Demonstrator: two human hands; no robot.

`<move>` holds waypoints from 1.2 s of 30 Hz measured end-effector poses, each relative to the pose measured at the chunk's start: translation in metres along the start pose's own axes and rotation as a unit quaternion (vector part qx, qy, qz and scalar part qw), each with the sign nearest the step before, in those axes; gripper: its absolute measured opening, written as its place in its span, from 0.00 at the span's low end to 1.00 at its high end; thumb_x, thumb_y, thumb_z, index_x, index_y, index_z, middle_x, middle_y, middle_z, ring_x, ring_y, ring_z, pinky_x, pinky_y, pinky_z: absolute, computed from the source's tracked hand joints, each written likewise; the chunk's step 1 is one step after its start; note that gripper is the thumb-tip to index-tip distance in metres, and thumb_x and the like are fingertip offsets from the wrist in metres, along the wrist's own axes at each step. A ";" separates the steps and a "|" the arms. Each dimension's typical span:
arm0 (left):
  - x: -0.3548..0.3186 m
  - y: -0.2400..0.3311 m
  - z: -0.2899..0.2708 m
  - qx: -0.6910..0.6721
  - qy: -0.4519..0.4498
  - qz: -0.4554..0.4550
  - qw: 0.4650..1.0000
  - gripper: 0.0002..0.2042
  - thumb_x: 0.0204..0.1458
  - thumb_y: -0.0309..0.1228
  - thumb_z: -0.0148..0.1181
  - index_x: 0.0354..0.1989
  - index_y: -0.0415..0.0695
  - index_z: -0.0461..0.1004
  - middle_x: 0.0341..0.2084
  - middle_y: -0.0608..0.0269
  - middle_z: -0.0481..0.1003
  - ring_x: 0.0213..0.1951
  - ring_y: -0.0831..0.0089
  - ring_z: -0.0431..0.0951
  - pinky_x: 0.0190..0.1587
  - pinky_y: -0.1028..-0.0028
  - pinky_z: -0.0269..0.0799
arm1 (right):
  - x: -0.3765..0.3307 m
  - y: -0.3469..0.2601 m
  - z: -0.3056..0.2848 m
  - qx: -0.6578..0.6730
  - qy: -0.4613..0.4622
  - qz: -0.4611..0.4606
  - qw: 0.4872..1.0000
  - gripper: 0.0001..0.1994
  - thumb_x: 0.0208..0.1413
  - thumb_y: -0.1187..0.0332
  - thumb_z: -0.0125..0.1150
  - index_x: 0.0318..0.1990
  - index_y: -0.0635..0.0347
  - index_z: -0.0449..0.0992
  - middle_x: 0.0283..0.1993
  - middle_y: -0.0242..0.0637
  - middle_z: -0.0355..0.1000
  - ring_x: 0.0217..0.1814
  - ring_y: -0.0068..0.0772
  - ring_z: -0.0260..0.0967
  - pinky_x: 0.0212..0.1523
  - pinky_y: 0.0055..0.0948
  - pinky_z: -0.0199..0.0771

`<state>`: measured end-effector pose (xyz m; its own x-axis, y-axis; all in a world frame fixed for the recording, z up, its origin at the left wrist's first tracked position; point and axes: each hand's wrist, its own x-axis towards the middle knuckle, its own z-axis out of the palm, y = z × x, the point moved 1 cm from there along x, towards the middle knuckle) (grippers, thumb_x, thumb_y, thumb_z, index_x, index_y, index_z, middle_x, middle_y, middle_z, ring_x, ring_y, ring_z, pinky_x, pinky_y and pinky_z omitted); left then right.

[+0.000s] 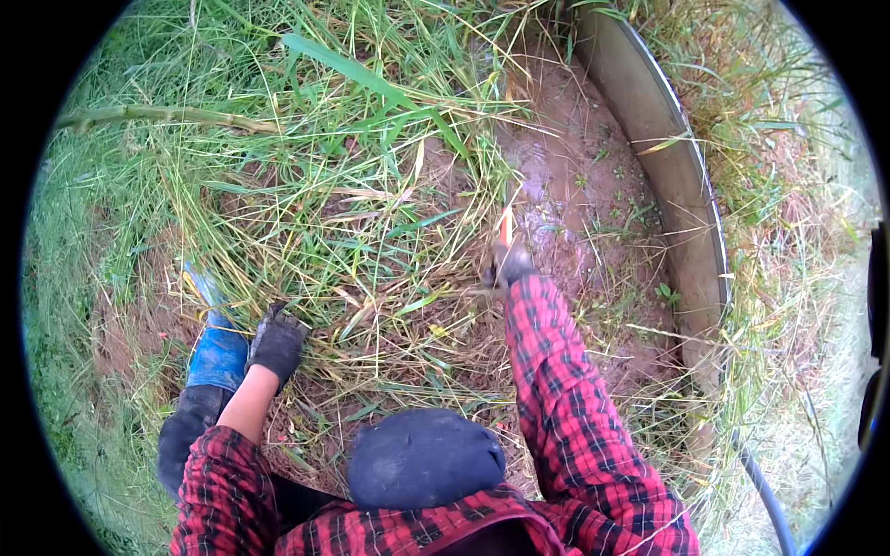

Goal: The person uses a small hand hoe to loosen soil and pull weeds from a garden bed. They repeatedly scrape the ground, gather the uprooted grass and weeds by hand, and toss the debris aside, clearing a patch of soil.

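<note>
My left hand (278,345), in a dark glove, is low among the cut and bent grass (371,250), beside a blue boot. Its fingers are curled round some grass stems, partly hidden by the blades. Further right, my right hand (509,265), also gloved, is closed round a slim tool with an orange handle (506,225). The tool points away from me along the edge of the grass, over wet soil; its far end is thin and blurred, so its shape is unclear.
A curved concrete wall (649,130) with a pale rim runs down the right side, beside wet brown soil (579,213). My blue boot (218,357) stands at the left. A thick green stalk (167,115) lies at upper left. A dark hose (768,496) bends at lower right.
</note>
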<state>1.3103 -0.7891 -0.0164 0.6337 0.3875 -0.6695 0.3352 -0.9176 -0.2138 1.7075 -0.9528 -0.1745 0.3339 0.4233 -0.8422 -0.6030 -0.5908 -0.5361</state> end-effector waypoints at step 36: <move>0.120 0.100 -0.089 0.036 -0.002 0.099 0.994 0.08 0.48 0.31 0.51 0.32 0.49 0.78 0.28 0.66 0.78 0.32 0.68 0.78 0.33 0.65 0.65 | -0.243 0.032 -0.007 -0.261 -0.049 -0.138 0.954 0.16 0.58 0.56 0.50 0.35 0.64 0.69 0.16 0.36 0.66 0.15 0.28 0.64 0.18 0.29 0.64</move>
<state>1.4823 -0.8265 -0.0550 0.6793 0.1976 -0.7068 0.1525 -0.9801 -0.1274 1.6124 -1.0793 0.0131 0.3437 0.6595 -0.6685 -0.0506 -0.6978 -0.7145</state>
